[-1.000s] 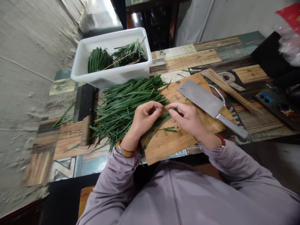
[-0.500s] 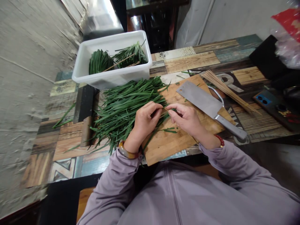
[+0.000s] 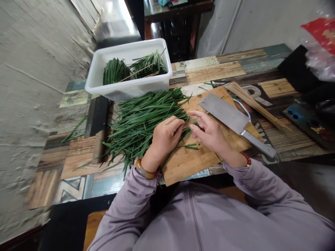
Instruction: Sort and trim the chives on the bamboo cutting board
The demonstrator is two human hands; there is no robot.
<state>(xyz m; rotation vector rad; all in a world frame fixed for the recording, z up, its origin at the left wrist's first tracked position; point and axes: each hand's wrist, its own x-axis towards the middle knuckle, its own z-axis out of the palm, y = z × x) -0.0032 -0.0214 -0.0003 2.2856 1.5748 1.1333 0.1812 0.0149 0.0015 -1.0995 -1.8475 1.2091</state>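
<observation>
My left hand [image 3: 168,134] is closed in a pinch at the right edge of a pile of garlic chives [image 3: 146,116]. What its fingertips hold, if anything, is too small to make out. Just right of it, my right hand [image 3: 209,130] hovers over the wooden cutting board [image 3: 188,167], thumb and index finger apart with nothing visible between them. A few cut chive pieces [image 3: 192,146] lie on the board below the hands. A cleaver [image 3: 226,113] rests flat across the board's right side, its handle pointing toward the lower right.
Behind the pile, a white plastic tub [image 3: 131,91] contains chive bunches and thin sticks. Bamboo skewers [image 3: 258,104] lie right of the cleaver. Farther right is a dark phone-like object [image 3: 306,122]. A dark block [image 3: 96,115] sits left of the pile, on the patchwork-patterned table [image 3: 214,75].
My right thumb and index finger have parted from their pinch, and the hand has separated slightly from the left. My left hand stays pinched. The view has shifted slightly.
</observation>
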